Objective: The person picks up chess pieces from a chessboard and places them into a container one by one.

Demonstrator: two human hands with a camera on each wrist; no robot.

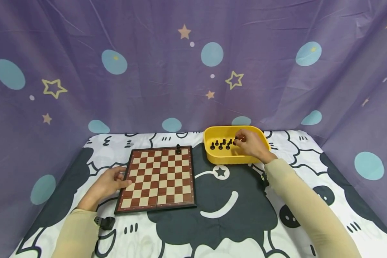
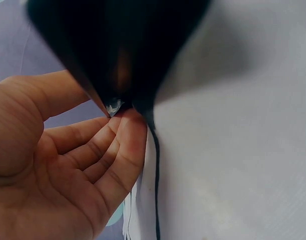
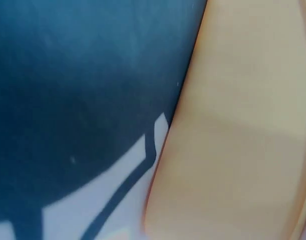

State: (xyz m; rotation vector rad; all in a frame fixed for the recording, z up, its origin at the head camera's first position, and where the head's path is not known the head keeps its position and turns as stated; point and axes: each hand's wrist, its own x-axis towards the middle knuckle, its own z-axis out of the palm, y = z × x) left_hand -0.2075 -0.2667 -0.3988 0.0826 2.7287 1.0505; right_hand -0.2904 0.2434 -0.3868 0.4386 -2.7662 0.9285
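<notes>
My left hand (image 1: 111, 182) grips the left edge of a chessboard (image 1: 153, 176), thumb on top and fingers at the side and below. In the left wrist view the curled fingers (image 2: 127, 140) meet the dark underside of the board (image 2: 117, 35). A single black chess piece (image 1: 178, 149) stands on the far row, right of the fold. My right hand (image 1: 252, 144) reaches into a yellow bin (image 1: 227, 160), its fingertips pinching a black chess piece (image 1: 235, 142). The right wrist view shows the bin's outer wall (image 3: 233, 125), with that hand out of sight.
Several black chess pieces (image 1: 220, 146) stand in the left and middle part of the bin. A sheep-print cloth (image 1: 217, 229) covers the table. Behind it hangs a purple curtain (image 1: 167, 89). The bin is to the right of the board, near the curtain.
</notes>
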